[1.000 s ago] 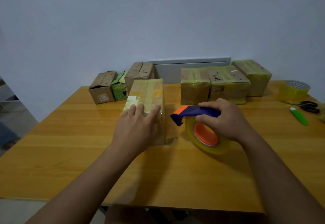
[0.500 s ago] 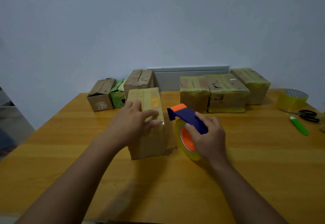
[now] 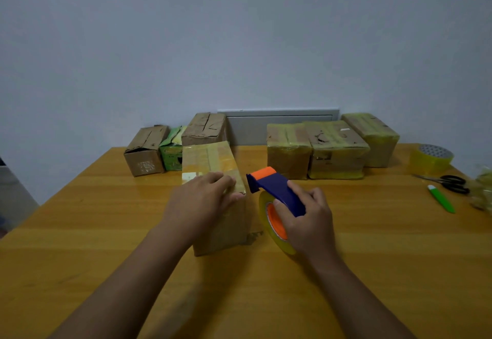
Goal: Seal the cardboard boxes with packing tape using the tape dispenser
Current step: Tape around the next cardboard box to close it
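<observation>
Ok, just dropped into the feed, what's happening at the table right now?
A person is taping boxes on a yellow wooden table. The left hand rests on top of a tall brown cardboard box already striped with yellowish tape, steadying it. The right hand grips a blue and orange tape dispenser just right of that box, its front end near the box's top corner. Along the wall, three tape-wrapped boxes stand on the right.

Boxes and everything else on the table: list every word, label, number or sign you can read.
None can be read.
Small brown box: pale print on its front, too blurred.
Green box: dark markings, too blurred.
Box under the left hand: white label, no legible text.
</observation>
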